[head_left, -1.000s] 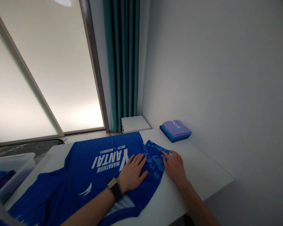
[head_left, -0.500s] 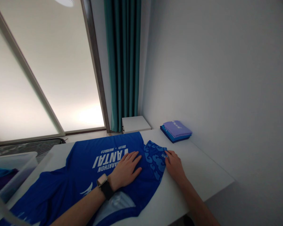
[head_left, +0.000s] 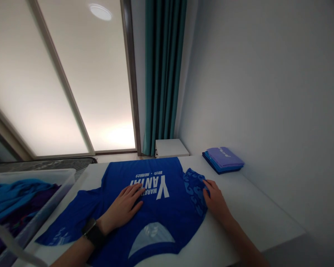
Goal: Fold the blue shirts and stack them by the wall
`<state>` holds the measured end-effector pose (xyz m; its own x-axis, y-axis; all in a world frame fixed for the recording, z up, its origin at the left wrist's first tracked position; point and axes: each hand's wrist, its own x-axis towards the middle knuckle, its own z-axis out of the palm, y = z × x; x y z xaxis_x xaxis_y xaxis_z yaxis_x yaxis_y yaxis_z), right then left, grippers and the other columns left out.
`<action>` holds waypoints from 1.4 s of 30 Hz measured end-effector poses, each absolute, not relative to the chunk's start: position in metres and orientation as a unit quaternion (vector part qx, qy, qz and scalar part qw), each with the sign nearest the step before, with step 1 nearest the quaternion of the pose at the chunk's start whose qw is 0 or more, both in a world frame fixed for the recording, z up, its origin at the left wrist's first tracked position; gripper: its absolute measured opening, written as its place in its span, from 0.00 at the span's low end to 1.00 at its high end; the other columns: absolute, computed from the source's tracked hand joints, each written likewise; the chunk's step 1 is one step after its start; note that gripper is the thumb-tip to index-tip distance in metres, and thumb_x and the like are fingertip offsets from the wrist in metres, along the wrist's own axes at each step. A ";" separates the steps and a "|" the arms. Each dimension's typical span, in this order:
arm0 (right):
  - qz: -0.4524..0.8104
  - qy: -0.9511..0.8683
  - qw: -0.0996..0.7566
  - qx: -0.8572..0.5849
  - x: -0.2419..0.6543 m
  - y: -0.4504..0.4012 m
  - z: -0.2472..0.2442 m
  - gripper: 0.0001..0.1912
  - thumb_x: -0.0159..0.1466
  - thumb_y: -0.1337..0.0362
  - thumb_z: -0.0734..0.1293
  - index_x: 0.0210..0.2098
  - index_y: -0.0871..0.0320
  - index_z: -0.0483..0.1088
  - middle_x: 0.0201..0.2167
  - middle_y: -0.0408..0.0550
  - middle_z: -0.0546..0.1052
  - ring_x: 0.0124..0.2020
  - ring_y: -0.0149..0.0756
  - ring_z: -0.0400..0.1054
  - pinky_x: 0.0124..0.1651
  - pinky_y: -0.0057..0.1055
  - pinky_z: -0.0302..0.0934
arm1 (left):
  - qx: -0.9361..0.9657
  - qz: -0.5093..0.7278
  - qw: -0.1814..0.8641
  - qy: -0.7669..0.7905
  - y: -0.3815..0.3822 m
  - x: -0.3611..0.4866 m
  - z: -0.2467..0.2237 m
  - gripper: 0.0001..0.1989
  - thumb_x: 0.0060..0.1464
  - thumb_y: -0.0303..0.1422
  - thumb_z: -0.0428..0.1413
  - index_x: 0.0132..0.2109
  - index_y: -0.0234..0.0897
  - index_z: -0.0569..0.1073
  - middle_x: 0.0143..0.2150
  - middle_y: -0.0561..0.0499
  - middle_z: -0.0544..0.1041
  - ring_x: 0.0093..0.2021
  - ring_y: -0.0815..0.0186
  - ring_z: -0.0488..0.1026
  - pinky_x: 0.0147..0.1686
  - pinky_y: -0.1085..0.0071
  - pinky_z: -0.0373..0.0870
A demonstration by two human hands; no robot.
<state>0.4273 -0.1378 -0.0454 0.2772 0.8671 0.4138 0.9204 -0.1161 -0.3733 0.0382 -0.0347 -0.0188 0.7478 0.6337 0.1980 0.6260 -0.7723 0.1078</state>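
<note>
A blue T-shirt [head_left: 167,211] with white marathon lettering lies spread on a white table [head_left: 228,237], its neckline towards me. My left hand [head_left: 125,205], a dark watch on its wrist, rests flat over part of the lettering with its fingers spread. At the patterned right-hand sleeve [head_left: 195,191], my right hand [head_left: 215,200] has thumb and fingers closed on the hem. The opposite sleeve [head_left: 64,222] stretches out to the left, with a few creases.
A folded stack of clothes [head_left: 224,157], lilac on top of blue, sits by the wall on the far right. To the left stands a pale plastic bin [head_left: 68,181] holding loose blue and purple clothes [head_left: 25,196]. A white cabinet [head_left: 171,147] is beyond the table.
My left hand has slid left across the shirt, uncovering the right-hand end of the lettering. My right hand stays at the sleeve hem. The camera has turned left, bringing more of the bin into view.
</note>
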 end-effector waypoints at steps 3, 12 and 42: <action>-0.034 -0.592 0.330 -0.735 0.418 -0.132 -0.031 0.25 0.66 0.63 0.52 0.58 0.61 0.66 0.52 0.57 0.69 0.54 0.43 0.65 0.58 0.40 0.59 | 0.932 0.123 0.016 0.341 -0.034 0.040 -0.021 0.23 0.66 0.43 0.43 0.65 0.45 0.62 0.66 0.46 0.63 0.65 0.55 0.59 0.62 0.54 0.57; 0.057 -0.761 0.279 -0.582 0.307 -0.128 0.011 0.23 0.67 0.66 0.56 0.61 0.56 0.63 0.58 0.53 0.67 0.59 0.40 0.62 0.62 0.39 0.57 | 0.934 0.131 0.017 0.333 -0.034 0.040 -0.023 0.23 0.66 0.42 0.44 0.65 0.45 0.62 0.66 0.46 0.63 0.65 0.55 0.59 0.63 0.53 0.57; 0.037 -0.705 0.232 -0.669 0.375 -0.191 -0.020 0.12 0.57 0.74 0.63 0.39 0.55 0.65 0.34 0.45 0.71 0.38 0.39 0.65 0.46 0.37 0.57 | 0.973 0.127 0.062 0.181 -0.032 0.115 0.005 0.10 0.64 0.27 0.44 0.43 0.40 0.70 0.41 0.49 0.72 0.42 0.62 0.68 0.44 0.66 0.64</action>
<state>0.3753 -0.1912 -0.0202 0.0024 0.9605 0.2781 0.9260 0.1029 -0.3632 0.1148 -0.0325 0.0050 0.9020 0.3684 0.2251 0.3370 -0.9267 0.1662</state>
